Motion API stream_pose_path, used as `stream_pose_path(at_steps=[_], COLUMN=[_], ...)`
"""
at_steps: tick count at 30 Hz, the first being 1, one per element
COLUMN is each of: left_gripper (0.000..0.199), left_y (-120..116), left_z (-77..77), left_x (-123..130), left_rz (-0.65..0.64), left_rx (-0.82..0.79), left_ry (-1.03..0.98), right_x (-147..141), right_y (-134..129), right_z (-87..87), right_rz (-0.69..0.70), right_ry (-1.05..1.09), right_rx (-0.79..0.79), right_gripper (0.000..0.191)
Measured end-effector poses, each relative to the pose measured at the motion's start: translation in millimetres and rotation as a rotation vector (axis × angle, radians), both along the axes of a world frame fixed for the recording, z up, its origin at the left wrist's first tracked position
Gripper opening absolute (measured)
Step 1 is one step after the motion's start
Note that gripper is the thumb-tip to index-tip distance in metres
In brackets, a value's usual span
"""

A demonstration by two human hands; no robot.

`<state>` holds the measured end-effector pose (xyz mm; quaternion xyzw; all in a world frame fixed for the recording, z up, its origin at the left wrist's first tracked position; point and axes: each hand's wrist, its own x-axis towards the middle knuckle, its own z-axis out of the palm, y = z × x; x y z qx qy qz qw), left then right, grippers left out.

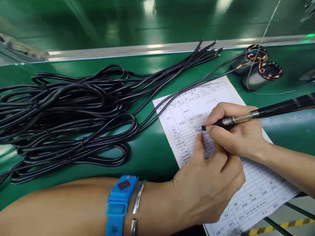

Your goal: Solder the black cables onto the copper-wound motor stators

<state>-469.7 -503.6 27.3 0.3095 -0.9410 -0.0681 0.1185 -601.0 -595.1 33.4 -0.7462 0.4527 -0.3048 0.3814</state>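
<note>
My right hand (236,131) is closed around a black pen (270,108), its tip touching a row of a printed form (172,141). The form is a white sheet with a ruled table and a few handwritten marks. My left hand (209,186) rests on the same sheet just below the pen tip. One of its fingers is stretched out toward the written row, while the others bend partly under my right hand. Nothing shows in its grasp. A blue wrist strap (116,209) and a silver bangle (139,198) are on my left wrist.
Bundled black cables (73,108) cover the left of the green work surface (150,164). Two motor stators (263,77) with copper windings stand at the upper right, cables leading to them. A thin pale wire (262,39) hangs across them. Yellow-black striped tape (283,226) shows below.
</note>
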Motion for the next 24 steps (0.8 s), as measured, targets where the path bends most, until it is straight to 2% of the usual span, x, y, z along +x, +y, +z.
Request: stream_pose_path(at_steps=[24], left_gripper=[0.048], left_y=[-0.5], left_z=[1.3], left_x=[0.1], left_rz=[0.001], left_rx=[0.009], left_ry=[-0.018], right_x=[2.6], right_y=[-0.1], right_z=[1.9], right_rz=[-0.043], right_ry=[-0.023], right_rx=[0.023], right_gripper=[0.018])
